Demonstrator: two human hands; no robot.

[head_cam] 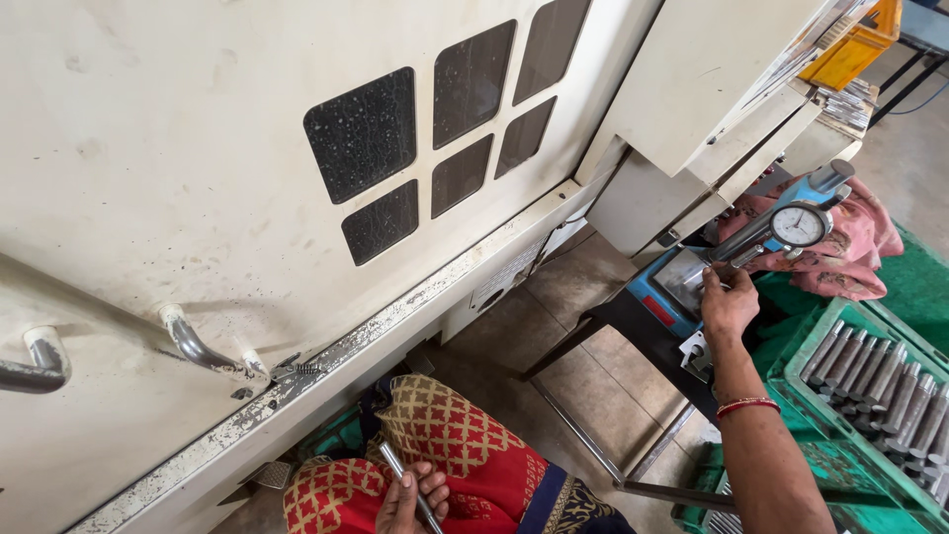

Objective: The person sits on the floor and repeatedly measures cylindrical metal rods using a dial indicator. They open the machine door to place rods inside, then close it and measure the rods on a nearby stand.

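Note:
My left hand [410,499] is low in the view, over my red patterned clothing, and holds a thin shiny metal rod [398,473] upright between the fingers. My right hand [729,302] reaches out to the right and rests on the base of a dial gauge stand [682,277]. The round white dial gauge [799,225] sits just above and to the right of that hand. A red bangle circles my right wrist. I cannot see whether the right fingers pinch a small part at the stand.
A large cream machine door [247,148] with dark windows and a metal handle [198,346] fills the left. A green crate [840,415] with several grey metal rods lies at the right. Pink cloth [850,247] lies behind the gauge. A yellow bin [855,44] stands top right.

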